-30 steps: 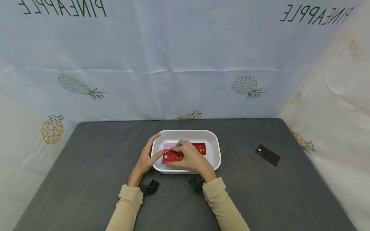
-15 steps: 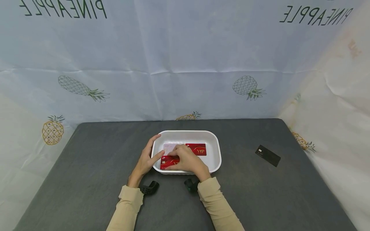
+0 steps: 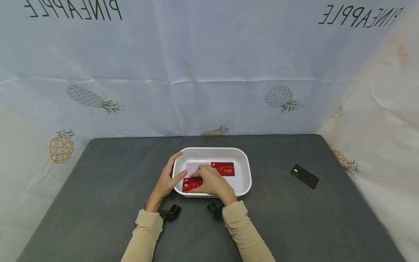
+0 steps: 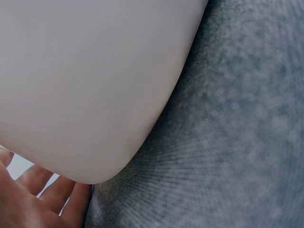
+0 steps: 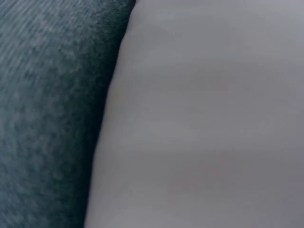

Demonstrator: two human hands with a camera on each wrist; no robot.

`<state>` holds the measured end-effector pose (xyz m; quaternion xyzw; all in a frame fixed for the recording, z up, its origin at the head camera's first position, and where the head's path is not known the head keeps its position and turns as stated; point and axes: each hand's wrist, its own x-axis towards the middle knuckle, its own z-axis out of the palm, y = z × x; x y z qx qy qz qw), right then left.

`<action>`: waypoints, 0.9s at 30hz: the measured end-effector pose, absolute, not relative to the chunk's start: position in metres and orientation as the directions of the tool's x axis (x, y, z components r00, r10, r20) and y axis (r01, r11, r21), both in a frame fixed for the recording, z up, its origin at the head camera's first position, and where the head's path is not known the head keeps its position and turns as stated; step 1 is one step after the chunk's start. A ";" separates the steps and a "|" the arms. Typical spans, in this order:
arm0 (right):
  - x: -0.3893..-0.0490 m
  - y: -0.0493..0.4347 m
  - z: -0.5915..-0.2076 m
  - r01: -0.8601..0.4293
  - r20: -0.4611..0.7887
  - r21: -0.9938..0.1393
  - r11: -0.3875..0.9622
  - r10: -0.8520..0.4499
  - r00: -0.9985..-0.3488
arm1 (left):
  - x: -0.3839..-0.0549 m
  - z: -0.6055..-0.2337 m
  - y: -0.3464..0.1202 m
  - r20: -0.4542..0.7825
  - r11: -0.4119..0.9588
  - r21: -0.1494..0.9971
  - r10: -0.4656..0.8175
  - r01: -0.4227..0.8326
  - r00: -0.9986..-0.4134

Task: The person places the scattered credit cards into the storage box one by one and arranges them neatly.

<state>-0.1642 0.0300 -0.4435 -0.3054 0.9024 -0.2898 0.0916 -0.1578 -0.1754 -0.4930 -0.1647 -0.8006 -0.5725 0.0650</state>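
A white plastic tray stands in the middle of the table in the head view. My left hand holds its left end, with the thumb over the rim; in the left wrist view some fingers show beyond the tray wall. Inside the tray, my right hand holds a red card by its long edges at the front left, partly covering it. Behind it lie a pale pink card and a second red card marked VIP. The right wrist view shows only tray wall and tabletop.
A black card lies slanted on the grey table, to the right of the tray. A hanging cloth with printed pineapples borders the table's back edge.
The right hand has moved the front red card toward me and slightly left, uncovering more of the pale and rear red cards. Since half a second ago, little has moved. The left hand stays put.
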 end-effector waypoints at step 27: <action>-0.159 0.023 -0.444 -0.455 0.004 -0.512 0.729 -0.528 -0.849 | -0.158 -0.492 -0.174 0.304 0.274 0.898 0.181 0.345 -0.935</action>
